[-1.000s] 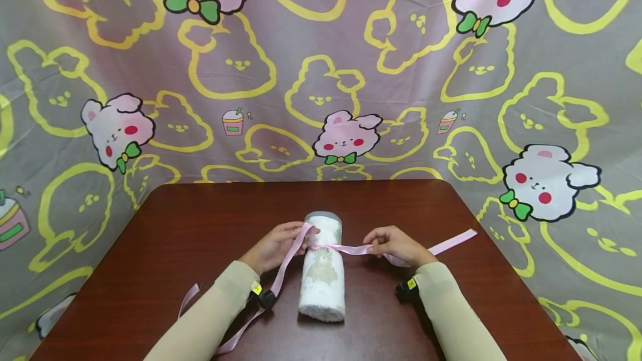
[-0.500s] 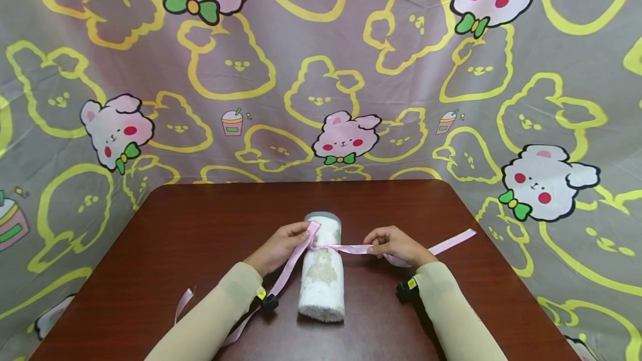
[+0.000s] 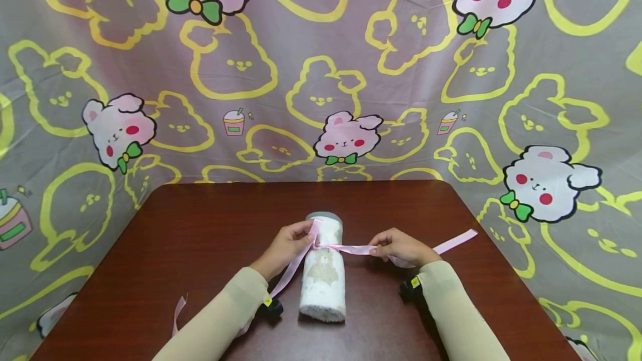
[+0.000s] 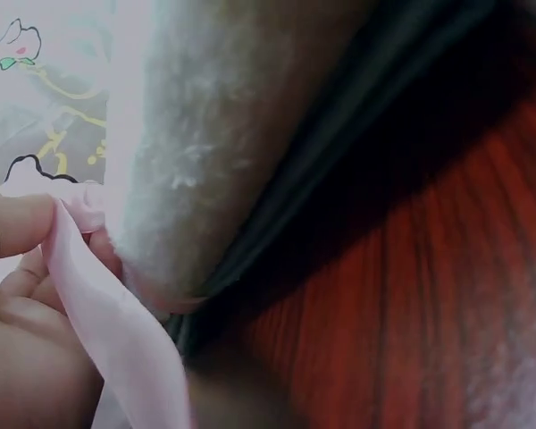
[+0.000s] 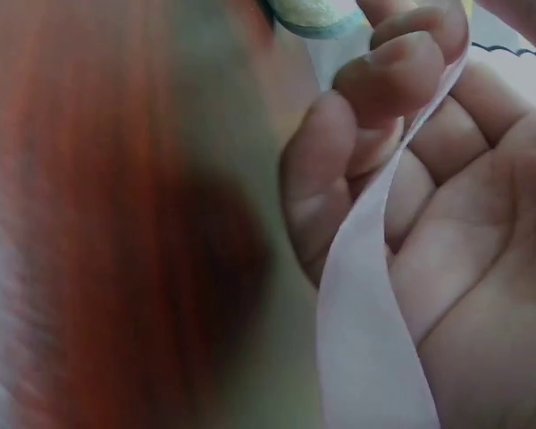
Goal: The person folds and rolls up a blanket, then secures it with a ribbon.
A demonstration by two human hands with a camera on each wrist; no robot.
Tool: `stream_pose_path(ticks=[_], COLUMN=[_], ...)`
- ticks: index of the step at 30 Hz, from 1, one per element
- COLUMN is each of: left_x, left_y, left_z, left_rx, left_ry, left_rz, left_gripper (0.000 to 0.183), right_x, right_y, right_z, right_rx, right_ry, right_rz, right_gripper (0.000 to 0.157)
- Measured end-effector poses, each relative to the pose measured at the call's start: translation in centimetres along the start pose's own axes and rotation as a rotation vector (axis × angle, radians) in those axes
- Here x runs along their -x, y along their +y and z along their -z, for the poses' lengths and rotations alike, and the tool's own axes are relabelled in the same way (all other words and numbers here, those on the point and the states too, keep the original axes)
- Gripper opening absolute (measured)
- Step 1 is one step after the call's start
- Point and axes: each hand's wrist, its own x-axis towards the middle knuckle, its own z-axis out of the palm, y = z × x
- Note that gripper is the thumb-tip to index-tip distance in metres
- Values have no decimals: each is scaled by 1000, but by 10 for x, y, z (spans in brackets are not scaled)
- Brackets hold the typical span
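Observation:
A white fuzzy roll (image 3: 323,297) with a tan patch lies lengthwise on the table, a grey rim showing at its far end. Around its middle runs a pink ribbon (image 3: 353,249), crossed near the roll's left side. My left hand (image 3: 282,248) pinches one strand beside the roll's upper left; in the left wrist view this ribbon (image 4: 116,313) passes between thumb and fingers. To the right of the roll, my right hand (image 3: 401,247) pinches the other strand, stretched sideways from the crossing. The right wrist view shows the ribbon (image 5: 366,304) trailing over the curled fingers and palm.
The dark red-brown table (image 3: 225,210) ends at a patterned cloth backdrop (image 3: 271,99) behind and at both sides. One loose ribbon tail (image 3: 456,241) sticks out past the right wrist; another tail (image 3: 178,313) lies by the left forearm.
My left hand has shifted its fingers from the roll's left side to a pinch on the strand, drawing it up across the other. The left forearm moved slightly right. The right hand barely moved.

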Motion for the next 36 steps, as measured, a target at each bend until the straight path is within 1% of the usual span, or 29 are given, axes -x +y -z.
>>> stream_pose_path(ticks=[2,5,7,9,14,18,20,23,25,27,29,31,34,36], left_x=[-1,-2,-3,-3,-5,-6,-6,-6,-6,-5,-5,-3,-1,0], left_y=[-6,-10,-11,-12,-13,-14,-15,-14,-13,-12,-10,-5,3,8], left_z=[0,-2,-2,-3,-2,-2,-2,-1,-1,-1,-1,-2,-4,-4], left_rx=[9,2,7,9,27,79,105,114,106,106,123,123,131,113], left_ry=[19,56,67,73,52,4,-10,-12,-6,-3,-7,-13,-23,-24], left_rz=[2,5,1,3,-25,-52,-56,-49,-22,8,27,17,8,15], left_gripper=[37,40,43,44,46,41,40,45,44,38,29,23,21,21], right_x=[2,6,7,8,11,13,14,16,18,21,24,28,33,37], right_y=[-3,-6,-8,-9,-12,-14,-14,-17,-20,-23,-27,-31,-37,-43], right_z=[2,6,8,11,17,21,22,26,29,34,40,46,56,63], right_rx=[-14,2,15,50,122,141,118,37,-10,-33,-39,-35,-19,-10], right_ry=[-35,-69,-75,-63,-20,-20,-38,-77,-93,-93,-84,-67,-38,-26], right_rz=[7,23,29,46,76,72,69,53,42,38,42,41,32,38], right_gripper=[26,30,28,25,21,23,24,23,21,24,30,34,35,34])
